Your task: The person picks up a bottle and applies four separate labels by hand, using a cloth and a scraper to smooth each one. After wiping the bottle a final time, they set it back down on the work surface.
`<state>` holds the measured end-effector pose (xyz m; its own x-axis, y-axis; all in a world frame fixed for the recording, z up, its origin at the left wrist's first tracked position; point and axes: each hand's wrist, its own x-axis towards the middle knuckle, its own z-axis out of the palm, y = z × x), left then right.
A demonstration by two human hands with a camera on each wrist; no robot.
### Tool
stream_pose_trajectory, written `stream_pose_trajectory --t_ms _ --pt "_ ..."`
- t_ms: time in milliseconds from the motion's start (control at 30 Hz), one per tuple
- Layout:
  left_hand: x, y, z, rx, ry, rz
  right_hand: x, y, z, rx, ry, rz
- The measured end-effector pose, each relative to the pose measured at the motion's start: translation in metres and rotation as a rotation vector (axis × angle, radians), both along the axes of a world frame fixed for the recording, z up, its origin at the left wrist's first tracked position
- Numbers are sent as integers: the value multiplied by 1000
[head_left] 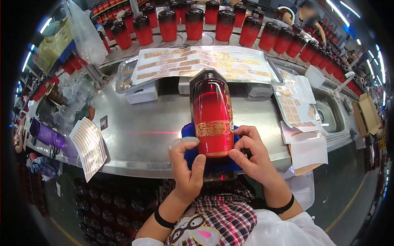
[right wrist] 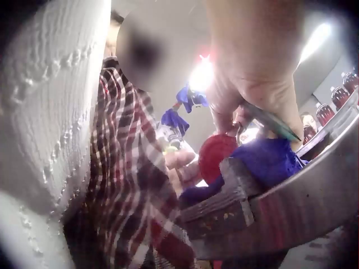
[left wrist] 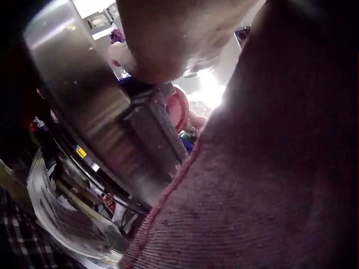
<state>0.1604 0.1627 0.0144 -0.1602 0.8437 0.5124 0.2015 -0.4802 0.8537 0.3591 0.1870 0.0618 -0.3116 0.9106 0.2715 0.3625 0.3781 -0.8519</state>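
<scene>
A glossy red bottle [head_left: 210, 108] with a black shoulder and a gold patterned band lies on its back in a dark cradle, its base towards the person. Blue cloth [head_left: 188, 133] pads the cradle at the base end. My left hand [head_left: 185, 166] has curled fingers at the bottle's lower left edge, index fingertip and thumb close to its side. On the opposite side my right hand [head_left: 255, 158] holds the lower right edge with thumb and bent fingers. In the right wrist view, a dark flat strip with a green edge [right wrist: 275, 123] shows under the right hand's fingers.
Sheets of gold labels [head_left: 205, 63] lean on a tray behind the cradle. More red-black bottles [head_left: 168, 26] line the conveyor beyond. A curled striped sheet [head_left: 88, 147] is at left, gold pieces on paper [head_left: 293, 108] and a sink [head_left: 328, 110] at right. A red laser line crosses the steel table.
</scene>
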Motion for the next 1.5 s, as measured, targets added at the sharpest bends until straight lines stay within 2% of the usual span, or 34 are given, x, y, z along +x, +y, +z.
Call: stream_pose_trajectory --t_ms 367,467,567,733,967,1133,1500 --pt "6 4 -1 -95 -8 7 2 0 -2 12 17 4" --pt "6 2 1 -24 -148 46 1 1 -1 6 12 5" --pt "-1 -6 4 225 278 59 5 -1 -3 32 -6 9" --pt "-13 2 8 439 575 -19 13 4 0 -40 17 83" --pt "-26 18 19 618 796 -167 40 17 12 -210 40 282" --pt "-24 25 29 664 885 -243 50 14 13 -250 49 308" --pt "-15 32 42 795 1084 -240 57 13 0 -263 96 270"
